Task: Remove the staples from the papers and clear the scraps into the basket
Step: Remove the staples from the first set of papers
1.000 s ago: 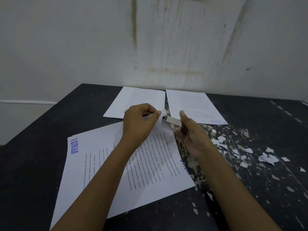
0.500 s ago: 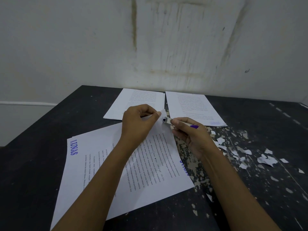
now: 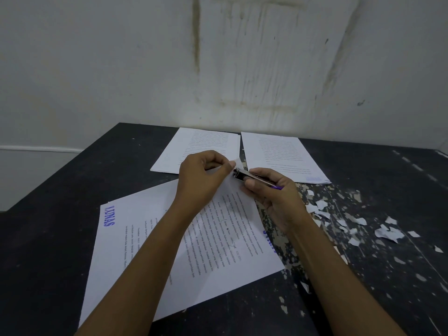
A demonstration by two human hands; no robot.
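pinching raised corner of stapled papers (image 3: pixel 169 238), l hand (image 3: pixel 201 180) meets r hand (image 3: pixel 274 200), fingers curled round a metal staple remover (image 3: pixel 249 178); scraps (image 3: pixel 388 232) toward r edge of table (image 3: pixel 60 214).

Views: one only, a wide-angle camera worn on my head.
Position: over the near side of the tabletop (image 3: pixel 60 251), around its middle, at my own eye height.
Facing: forward and down, toward the tabletop's far edge where it meets the stained wall (image 3: pixel 121 69).
Nearness: close; my forearms (image 3: pixel 150 263) come in from the frame's bottom edge, and my left hand (image 3: pixel 201 180) and right hand (image 3: pixel 274 200) meet near the frame's centre.
Coverage: the wall fills the upper part; the tabletop's far-left corner and left edge show, its right side runs past the frame.
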